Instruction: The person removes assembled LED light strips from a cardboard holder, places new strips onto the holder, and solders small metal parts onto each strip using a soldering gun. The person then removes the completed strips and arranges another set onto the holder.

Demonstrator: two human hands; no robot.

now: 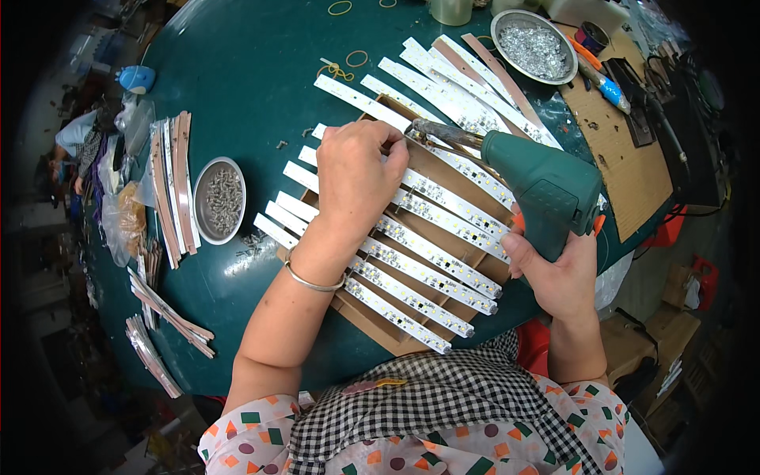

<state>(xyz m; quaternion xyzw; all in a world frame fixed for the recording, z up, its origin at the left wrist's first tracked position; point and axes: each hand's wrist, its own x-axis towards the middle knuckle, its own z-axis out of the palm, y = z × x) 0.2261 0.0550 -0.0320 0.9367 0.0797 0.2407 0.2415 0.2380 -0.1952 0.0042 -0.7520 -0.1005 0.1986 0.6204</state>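
My right hand (564, 273) is wrapped round the handle of a green soldering gun (546, 178), whose dark metal tip points left toward my left hand. The tip hovers at or just above one of the white LED strips (439, 277); contact is hard to tell. Close beside it, my left hand (356, 166) is closed in a pinch over the strips, its fingertips turned away, so what they hold is hidden. Several strips lie side by side across a brown cardboard tray (368, 321), small chips along their faces.
Left of the tray stands a metal bowl (199, 207) of small metal parts, with bundled strips (176, 190) beyond it. More LED strips (467, 91) lie at the back. Another bowl (496, 36) holds shiny bits, near a cardboard sheet (625, 190) and a blue-handled tool (611, 91).
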